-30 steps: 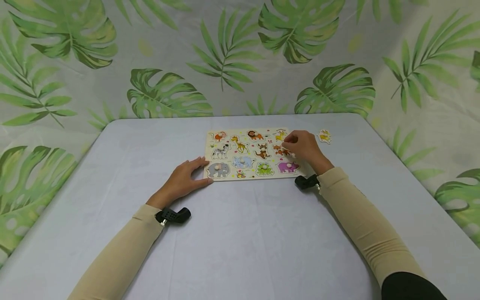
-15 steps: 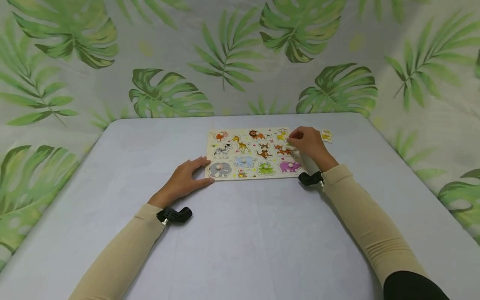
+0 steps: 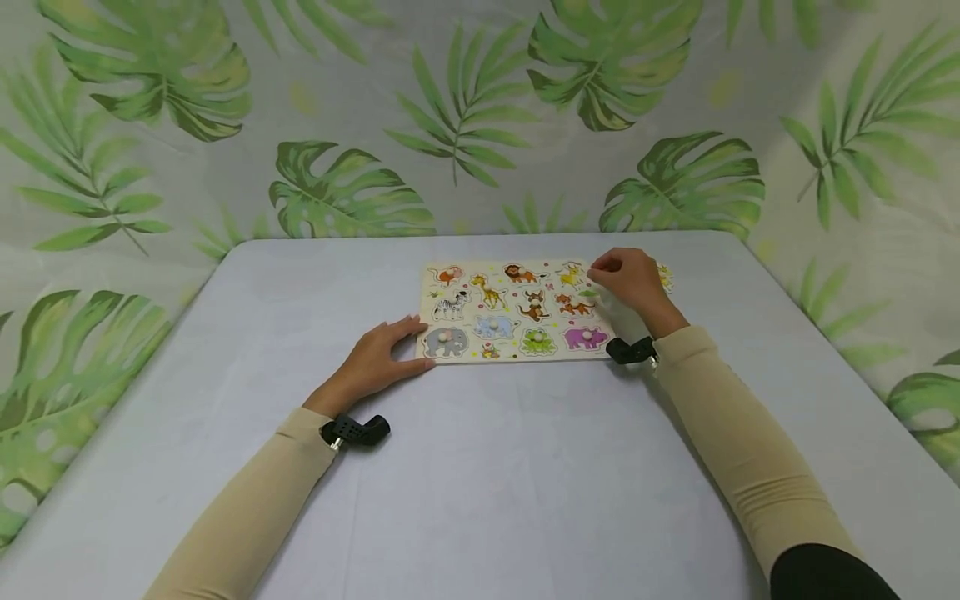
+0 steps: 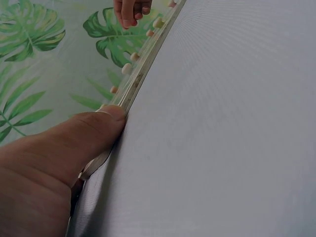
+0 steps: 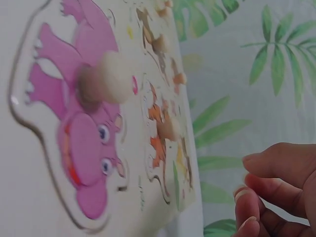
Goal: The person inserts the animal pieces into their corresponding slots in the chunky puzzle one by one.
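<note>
A wooden animal peg puzzle board (image 3: 487,354) lies flat at the far middle of the table, its animal pieces seated in it. My left hand (image 3: 378,358) rests flat on the table at the board's near-left corner, and in the left wrist view its thumb (image 4: 98,128) presses against the board's edge (image 4: 143,64). Over the board's right edge my right hand (image 3: 626,275) hovers with loosely curled fingers (image 5: 256,207) that hold nothing. A loose yellow piece (image 3: 665,276) lies on the table just right of that hand, partly hidden by it. The purple hippo piece (image 5: 89,128) sits near the right wrist.
The grey-white table (image 3: 480,483) is bare in front of the board. A leaf-print cloth (image 3: 465,108) hangs behind the table and along both sides. The table's far edge runs just beyond the board.
My right hand has left the orange tiger piece's knob and moved right and slightly away, to the board's right edge near the loose yellow piece. The left hand has stayed put.
</note>
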Demonstrator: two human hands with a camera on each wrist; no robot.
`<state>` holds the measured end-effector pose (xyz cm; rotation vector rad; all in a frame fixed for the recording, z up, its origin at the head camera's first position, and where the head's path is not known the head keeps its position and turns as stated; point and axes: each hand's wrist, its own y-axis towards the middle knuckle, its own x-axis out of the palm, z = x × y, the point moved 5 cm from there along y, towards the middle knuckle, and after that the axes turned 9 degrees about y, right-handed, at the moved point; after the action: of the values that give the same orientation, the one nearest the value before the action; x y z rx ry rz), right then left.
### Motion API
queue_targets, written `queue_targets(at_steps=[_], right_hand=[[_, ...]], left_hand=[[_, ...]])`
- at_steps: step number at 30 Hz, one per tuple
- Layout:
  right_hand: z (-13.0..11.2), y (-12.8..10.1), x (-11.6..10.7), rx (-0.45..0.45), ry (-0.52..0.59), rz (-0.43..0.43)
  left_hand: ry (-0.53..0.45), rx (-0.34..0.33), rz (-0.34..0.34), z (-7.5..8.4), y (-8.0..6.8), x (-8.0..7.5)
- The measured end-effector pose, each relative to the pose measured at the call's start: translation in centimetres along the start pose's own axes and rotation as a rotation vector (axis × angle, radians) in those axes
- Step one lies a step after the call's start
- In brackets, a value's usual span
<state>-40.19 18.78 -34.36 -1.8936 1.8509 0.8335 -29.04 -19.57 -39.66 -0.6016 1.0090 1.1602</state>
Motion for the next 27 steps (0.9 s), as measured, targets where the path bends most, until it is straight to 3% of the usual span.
queue_targets(at_steps=[15, 27], right_hand=[[-0.1, 3.2, -1.7, 0.043, 0.071, 0.032], [2.0, 3.0, -3.0, 0.145, 0.155, 0.098]], left_hand=[[-0.005, -0.019, 0.016, -0.3, -0.5, -0.4], [0.003, 0.005, 0.013, 0.0, -0.1, 0.0]])
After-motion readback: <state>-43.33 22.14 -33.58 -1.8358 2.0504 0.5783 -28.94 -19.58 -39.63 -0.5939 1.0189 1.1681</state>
